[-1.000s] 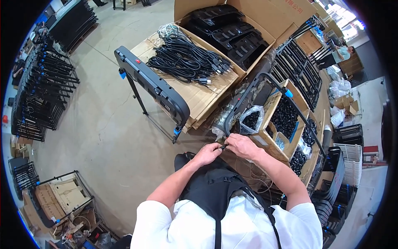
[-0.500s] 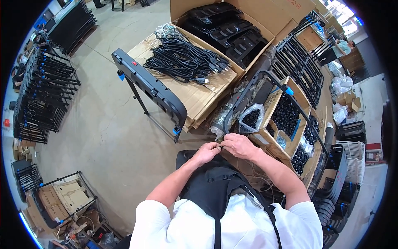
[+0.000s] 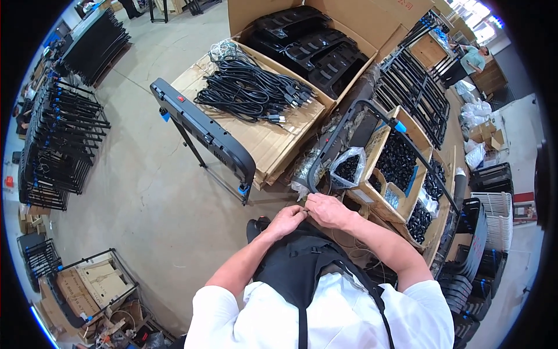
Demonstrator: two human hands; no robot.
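My left hand (image 3: 287, 221) and my right hand (image 3: 329, 210) meet in front of my black apron (image 3: 289, 256), thumbs and fingertips pinched together. Whatever lies between the fingertips is too small and covered to make out. Just beyond my right hand is the lower end of a black curved frame (image 3: 314, 176) with a blue clip (image 3: 399, 126), leaning by the parts box. To the left of my hands stands another black frame with a long dark panel (image 3: 210, 129) and a red switch (image 3: 181, 99).
Bundled black power cables (image 3: 247, 87) lie on stacked cardboard (image 3: 299, 125). Behind them an open carton (image 3: 381, 26) holds black curved panels (image 3: 314, 49). On the right, a divided wooden box (image 3: 365, 185) carries small black parts. Racks of black frames (image 3: 61, 139) line the left; a person (image 3: 467, 64) stands far right.
Both hands stay pinched together and have shifted slightly left and down in the picture. The surroundings have also shifted a little with the head's movement.
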